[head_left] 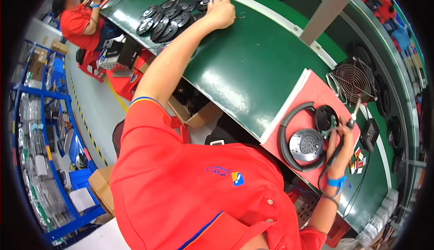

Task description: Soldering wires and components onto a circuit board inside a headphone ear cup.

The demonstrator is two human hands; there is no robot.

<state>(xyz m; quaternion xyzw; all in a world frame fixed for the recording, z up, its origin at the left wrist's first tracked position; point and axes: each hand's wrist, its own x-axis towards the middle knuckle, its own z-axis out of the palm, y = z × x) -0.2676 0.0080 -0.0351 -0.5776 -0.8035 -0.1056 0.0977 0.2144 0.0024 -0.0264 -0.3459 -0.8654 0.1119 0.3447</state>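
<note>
Left hand (pixel 220 12) reaches far, fingers curled on black discs (pixel 165 19); grip maybe loose. Discs look light, hard; pick by rim. Right hand (pixel 342 142) grasps iron (pixel 352 116).

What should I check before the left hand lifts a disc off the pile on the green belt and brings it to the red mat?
1. Left hand on the pile of black round discs: ok, it rests at the pile's right end.
2. One disc actually gripped: cannot tell, the fingers are curled and hide what is under them.
3. Right hand has its tool under control: ok, it holds a soldering iron, tip pointing up and away from the parts.
4. Landing spot on the red mat: ok, there is bare mat above the black headband and grey speaker disc.
5. Path along the green belt: ok, nothing lies between pile and mat.
</note>
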